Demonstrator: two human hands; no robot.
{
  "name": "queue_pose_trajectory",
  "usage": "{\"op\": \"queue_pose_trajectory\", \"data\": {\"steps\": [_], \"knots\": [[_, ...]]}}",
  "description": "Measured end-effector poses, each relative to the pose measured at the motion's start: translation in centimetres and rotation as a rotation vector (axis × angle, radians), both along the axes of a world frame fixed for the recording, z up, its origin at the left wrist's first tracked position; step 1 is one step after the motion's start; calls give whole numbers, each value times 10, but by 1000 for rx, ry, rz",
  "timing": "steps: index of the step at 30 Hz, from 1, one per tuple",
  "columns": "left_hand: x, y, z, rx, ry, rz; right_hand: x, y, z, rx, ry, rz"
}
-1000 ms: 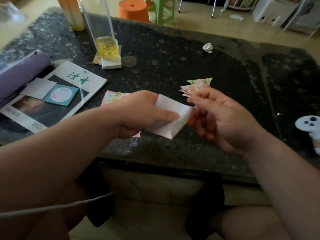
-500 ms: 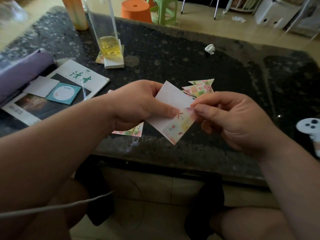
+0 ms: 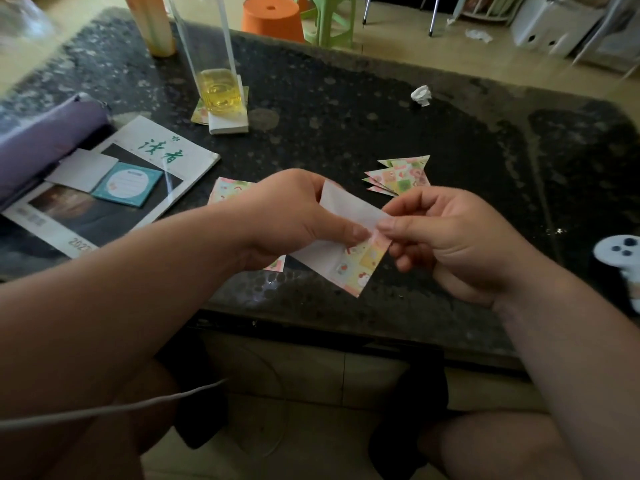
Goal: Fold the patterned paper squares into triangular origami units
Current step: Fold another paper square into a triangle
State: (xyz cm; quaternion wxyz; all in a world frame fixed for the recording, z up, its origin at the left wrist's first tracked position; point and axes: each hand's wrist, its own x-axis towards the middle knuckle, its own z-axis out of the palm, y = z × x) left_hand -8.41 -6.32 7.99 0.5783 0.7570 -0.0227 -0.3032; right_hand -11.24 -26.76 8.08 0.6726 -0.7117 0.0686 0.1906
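The paper (image 3: 356, 268) is held in the air just above the near edge of the desk (image 3: 346, 133), between both hands. It is partly folded: its white side faces up, and a patterned flap shows at its lower right corner. The left grip (image 3: 291, 216) pinches the paper's left part, thumb on top near the middle crease. The right grip (image 3: 450, 237) pinches the right edge with thumb and forefinger, the other fingers curled beneath. The two thumbs nearly touch.

Under the left wrist a pile of patterned squares (image 3: 228, 188) lies on the desk. Just beyond the right hand lies a small stack of folded triangles (image 3: 401, 174), points to the left.

Farther left lies a magazine (image 3: 156, 150) with a teal notepad (image 3: 128, 183) and a white slip (image 3: 83, 171) on it, beside a purple pouch (image 3: 45, 136). Behind stands a glass (image 3: 218, 91) of yellow liquid on a white block (image 3: 230, 123). A paper ball (image 3: 421, 95) lies far back, and a white controller (image 3: 620, 251) at the right edge.
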Motion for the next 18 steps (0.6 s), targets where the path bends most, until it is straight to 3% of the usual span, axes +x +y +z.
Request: {"op": "queue_pose_trajectory", "data": {"steps": [3,10,16,18], "knots": [[1,1,-2,1,-24,46,0,-2,2,-18,99,-11],[1,-4,-20,46,-134,113,3,4,-10,-65,84,-107],[2,-5,-30,-148,59,-67,13,0,-23,-96,139,-121],[6,-4,-34,-30,3,-83,16,-4,-27,-72,189,-119]]}}
